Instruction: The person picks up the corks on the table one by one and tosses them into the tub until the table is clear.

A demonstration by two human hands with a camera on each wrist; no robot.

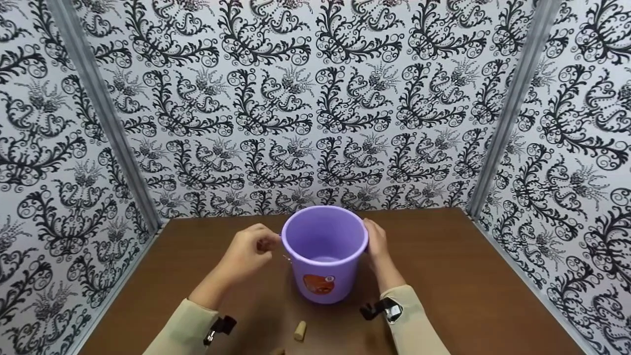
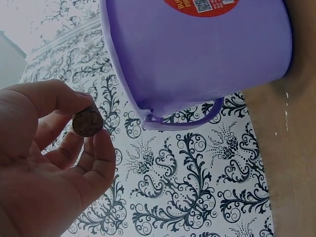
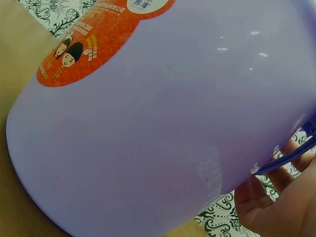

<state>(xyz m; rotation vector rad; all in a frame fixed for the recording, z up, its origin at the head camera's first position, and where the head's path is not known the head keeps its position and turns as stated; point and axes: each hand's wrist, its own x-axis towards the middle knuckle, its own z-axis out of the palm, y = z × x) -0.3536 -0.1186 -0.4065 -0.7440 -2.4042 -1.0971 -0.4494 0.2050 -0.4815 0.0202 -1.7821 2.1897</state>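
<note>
A purple bucket (image 1: 328, 276) with an orange sticker (image 1: 318, 284) stands mouth up on the brown table, its inside visible from the head view. My left hand (image 1: 249, 251) is raised just left of the rim. In the left wrist view its thumb and fingers pinch a cork stopper (image 2: 88, 122), with the round end facing the camera. My right hand (image 1: 377, 239) holds the bucket's right side near the rim. Seen from the right wrist, its fingers (image 3: 254, 195) curl by the purple handle (image 3: 286, 159), partly hidden behind the bucket.
A tan tapered cork (image 1: 300, 331) lies on the table (image 1: 443, 276) in front of the bucket. Another tan piece (image 1: 278, 352) is cut off by the bottom edge of the head view. Patterned panels (image 1: 305, 98) enclose the table at the back and both sides.
</note>
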